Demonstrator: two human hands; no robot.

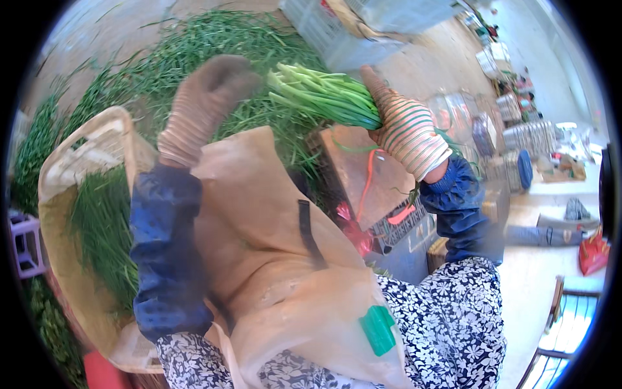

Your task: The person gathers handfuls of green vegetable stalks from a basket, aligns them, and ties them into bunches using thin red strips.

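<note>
My right hand [401, 121], in a striped knitted glove, grips a bunch of green leafy stalks [325, 95], likely chives. Their pale cut ends point left, towards my other hand. My left hand [221, 80] wears a soiled brown glove and is blurred by motion. It hovers just left of the stalk ends, apart from them; its fingers are too smeared to make out. Beneath both hands, loose green leaves [194, 46] spread across the floor. A tan plastic apron [243, 194] covers my lap.
At my left stands a pale plastic basket [53, 233] holding long greens [104, 233]. A purple plastic stool [29, 245] is beyond it. Grey-white crates [316, 34] are ahead. Right of my lap lies a brown board [359, 170] on a dark crate with red plastic strips.
</note>
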